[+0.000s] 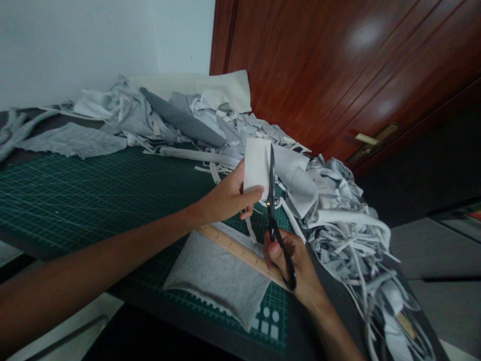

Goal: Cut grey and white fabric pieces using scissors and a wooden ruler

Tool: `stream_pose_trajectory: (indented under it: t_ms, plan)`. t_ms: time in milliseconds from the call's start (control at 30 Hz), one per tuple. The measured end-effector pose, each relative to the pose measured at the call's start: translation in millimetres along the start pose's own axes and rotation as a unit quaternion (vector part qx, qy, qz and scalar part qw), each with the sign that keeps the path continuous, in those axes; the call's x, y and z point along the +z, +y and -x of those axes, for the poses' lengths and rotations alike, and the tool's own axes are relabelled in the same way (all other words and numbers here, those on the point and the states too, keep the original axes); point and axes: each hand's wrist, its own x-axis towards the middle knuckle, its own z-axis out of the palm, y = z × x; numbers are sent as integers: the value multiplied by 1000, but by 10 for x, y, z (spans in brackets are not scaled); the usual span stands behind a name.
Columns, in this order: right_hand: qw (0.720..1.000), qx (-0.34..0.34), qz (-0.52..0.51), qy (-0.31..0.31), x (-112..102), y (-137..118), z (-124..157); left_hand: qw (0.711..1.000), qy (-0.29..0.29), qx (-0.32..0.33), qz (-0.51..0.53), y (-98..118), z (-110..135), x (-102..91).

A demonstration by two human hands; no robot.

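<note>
Here, left fingers [251, 191] pinching white fabric [257, 165], right fingers [273, 246] curled around black scissors [271, 185].

No words or numerals can be read; tick marks are seen on the wooden ruler [236, 249], and grid lines on the green cutting mat [93, 210].

A wooden ruler [240, 249] is laid along folded grey fabric [214, 276] on a green gridded cutting mat [75, 210]; grey-white fabric scraps [334, 210] are heaped beyond.

Cutting mat [75, 210] w/ scraps [330, 215] behind & right, ruler [236, 248] prob. on folded cloth [214, 276], door [319, 75] back right
</note>
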Motion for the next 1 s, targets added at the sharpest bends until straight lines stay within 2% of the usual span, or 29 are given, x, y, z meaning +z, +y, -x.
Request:
stream_pose_trajectory:
  t_ms: [1000]
  plan:
    - [1000, 1, 7, 0, -5, -2, 4, 1000, -6, -28, -14, -49, 19, 44]
